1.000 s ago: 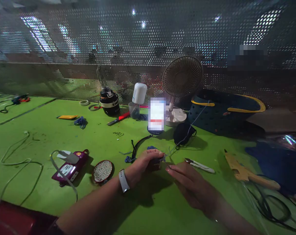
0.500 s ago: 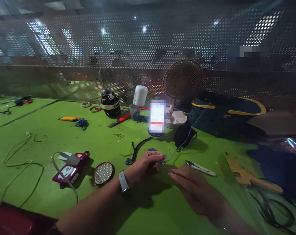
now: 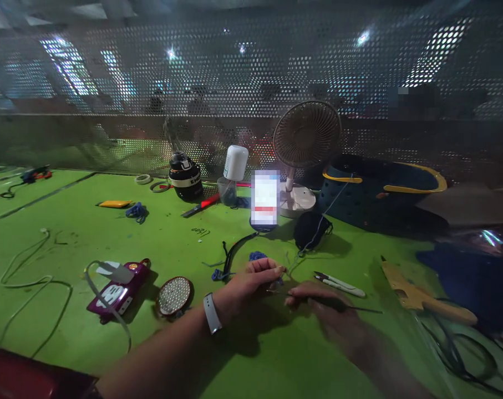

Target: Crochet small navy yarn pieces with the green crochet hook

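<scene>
Slim dark-handled tool (image 3: 334,303): nearly level, in right fingers (image 3: 301,291) | yarn (image 3: 301,254): grey-blue, thin, pinched by left fingers (image 3: 271,272)

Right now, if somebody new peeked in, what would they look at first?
Probably the bright, glowing screen near the middle of the green table, just left of the fan. Then, nearer the camera, the left hand pinching yarn beside the right hand, which holds a thin tool. At the back right stands a dark basket with yellow handles.
</scene>
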`<state>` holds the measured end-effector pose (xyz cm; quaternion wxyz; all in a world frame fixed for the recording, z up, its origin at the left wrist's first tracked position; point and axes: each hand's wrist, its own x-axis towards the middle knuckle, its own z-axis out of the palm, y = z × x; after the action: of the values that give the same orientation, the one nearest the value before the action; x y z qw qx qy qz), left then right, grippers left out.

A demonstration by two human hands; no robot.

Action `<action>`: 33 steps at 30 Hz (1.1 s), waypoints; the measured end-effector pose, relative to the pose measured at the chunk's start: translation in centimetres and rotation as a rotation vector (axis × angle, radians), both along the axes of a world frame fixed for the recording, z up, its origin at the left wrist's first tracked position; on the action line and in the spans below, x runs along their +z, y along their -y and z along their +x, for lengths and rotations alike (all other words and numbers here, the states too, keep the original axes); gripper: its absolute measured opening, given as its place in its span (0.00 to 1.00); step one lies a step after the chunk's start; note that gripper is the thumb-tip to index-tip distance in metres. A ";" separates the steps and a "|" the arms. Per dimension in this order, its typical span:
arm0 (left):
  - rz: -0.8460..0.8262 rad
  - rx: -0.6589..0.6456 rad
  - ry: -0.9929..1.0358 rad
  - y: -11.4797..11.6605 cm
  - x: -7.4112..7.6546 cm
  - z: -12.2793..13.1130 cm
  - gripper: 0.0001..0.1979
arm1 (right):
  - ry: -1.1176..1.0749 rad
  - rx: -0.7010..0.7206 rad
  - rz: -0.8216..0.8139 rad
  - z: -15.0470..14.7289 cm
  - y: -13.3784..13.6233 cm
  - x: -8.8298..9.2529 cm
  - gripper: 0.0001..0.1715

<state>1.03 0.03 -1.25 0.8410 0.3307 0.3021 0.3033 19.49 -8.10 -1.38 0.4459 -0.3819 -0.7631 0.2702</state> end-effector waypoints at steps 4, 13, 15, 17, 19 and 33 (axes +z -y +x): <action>0.056 0.048 -0.011 0.3 -0.3 0.3 0.19 | -0.460 -0.029 -0.144 0.4 -0.6 -0.2 0.19; 0.294 0.180 -0.065 0.6 -0.9 0.5 0.15 | -0.176 -0.517 -0.275 0.9 -1.1 1.2 0.15; 0.304 0.189 -0.056 0.7 -0.9 0.6 0.14 | 0.036 -0.426 -0.276 0.2 -0.8 1.6 0.15; 0.292 0.183 -0.038 0.8 -1.0 0.7 0.14 | 0.183 -0.388 -0.247 -0.4 -0.6 1.8 0.14; 0.279 0.173 -0.022 1.0 -1.1 0.9 0.14 | 0.279 -0.402 -0.221 -0.8 -0.4 1.7 0.12; 0.386 -0.043 -0.187 1.1 0.1 0.3 0.19 | 0.557 -0.178 0.152 0.5 -0.9 -0.6 0.12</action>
<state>1.29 -1.10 -1.19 0.7368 0.5187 0.3079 0.3054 19.98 -7.16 -1.94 0.2689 -0.4720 -0.8377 0.0570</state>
